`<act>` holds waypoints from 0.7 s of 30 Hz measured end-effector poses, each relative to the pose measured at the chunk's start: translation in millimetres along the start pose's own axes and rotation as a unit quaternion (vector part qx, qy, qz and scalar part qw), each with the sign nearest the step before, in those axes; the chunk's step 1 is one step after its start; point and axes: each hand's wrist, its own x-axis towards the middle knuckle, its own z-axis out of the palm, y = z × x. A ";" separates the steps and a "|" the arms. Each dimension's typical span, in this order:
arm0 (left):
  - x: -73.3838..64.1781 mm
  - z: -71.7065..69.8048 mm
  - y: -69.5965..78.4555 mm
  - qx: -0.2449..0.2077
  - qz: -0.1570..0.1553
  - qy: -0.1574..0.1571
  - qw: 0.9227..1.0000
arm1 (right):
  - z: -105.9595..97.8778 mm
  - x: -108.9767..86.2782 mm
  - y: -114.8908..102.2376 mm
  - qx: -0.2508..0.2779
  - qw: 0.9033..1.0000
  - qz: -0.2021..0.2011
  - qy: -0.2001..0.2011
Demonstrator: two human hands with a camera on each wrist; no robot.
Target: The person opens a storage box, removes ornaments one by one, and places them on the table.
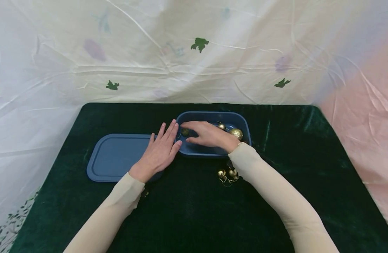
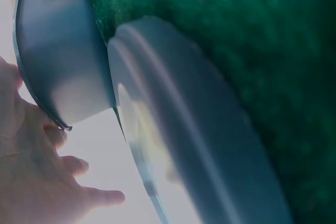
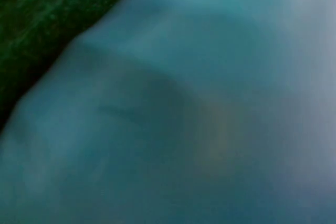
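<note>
A blue rectangular box (image 1: 214, 155) stands at the back of the table with gold ornament balls in it. My right hand (image 1: 204, 134) reaches in over its right side, thumb apart from the fingers. A dark gold ball (image 1: 185, 132) lies just beyond those fingertips, at the box's left end. My left hand (image 1: 160, 151) has its fingers straight, fingertips and thumb right at the box's left wall, also seen in the left wrist view, where the box wall (image 2: 63, 51) is near the fingers. A shiny ball (image 1: 222, 126) and a glittery ball (image 1: 236, 133) sit behind my right wrist.
Left of the box lies a flat blue lid (image 1: 118, 158), partly under my left hand. Small gold balls (image 1: 221, 173) with thin loops lie in front of the box, by my right sleeve. Dark green velvet (image 1: 187, 211) covers the table; a pale patterned curtain (image 1: 181, 80) hangs behind. The right wrist view is blurred.
</note>
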 end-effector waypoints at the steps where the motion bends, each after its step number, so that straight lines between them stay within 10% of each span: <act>1: -0.1 0.0 -0.4 -0.003 0.002 -0.001 1.000 | 0.3 0.7 0.2 0.000 1.000 -0.001 -0.002; 21: -0.7 -1.3 -1.6 -0.008 0.009 0.001 1.000 | 4.2 8.4 3.3 -0.013 1.000 0.010 -0.015</act>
